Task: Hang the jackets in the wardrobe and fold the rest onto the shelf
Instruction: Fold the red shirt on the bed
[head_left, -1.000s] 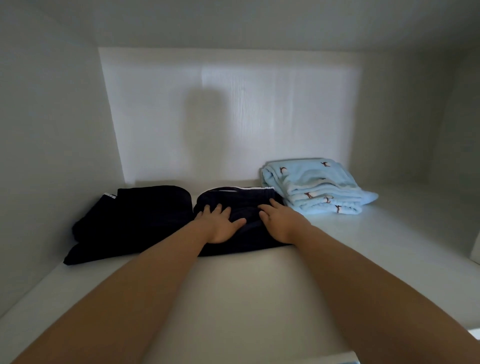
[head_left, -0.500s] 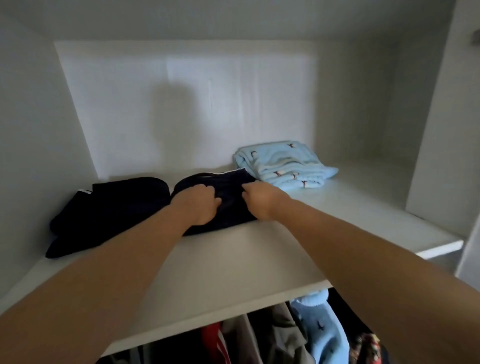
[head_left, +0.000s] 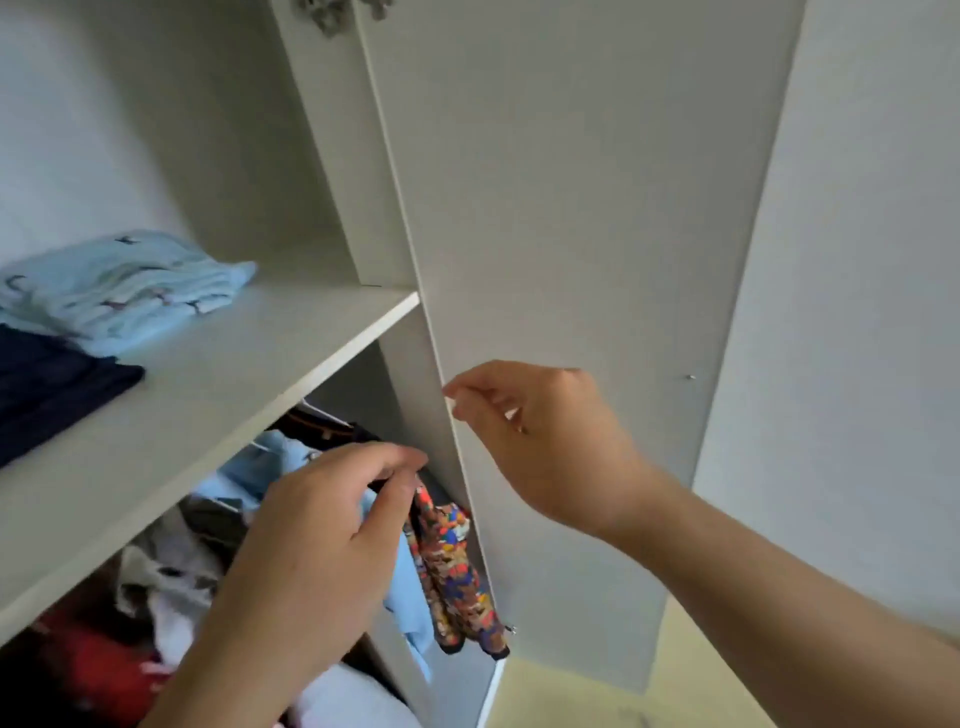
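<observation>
Both hands have quit the shelf (head_left: 260, 364), folded clothes (head_left: 119, 291) left there: right hand (head_left: 540, 441) pinches the door (head_left: 571, 208) edge beside it, likely to close; left hand (head_left: 322, 535), grip unclear, nears jackets (head_left: 452, 566) below.

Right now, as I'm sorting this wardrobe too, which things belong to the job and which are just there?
Job: folded blue clothes, folded dark clothes, shelf, hanging patterned jacket, hanging blue jacket, wardrobe door.
Just there: hinge, floor, wall.
</observation>
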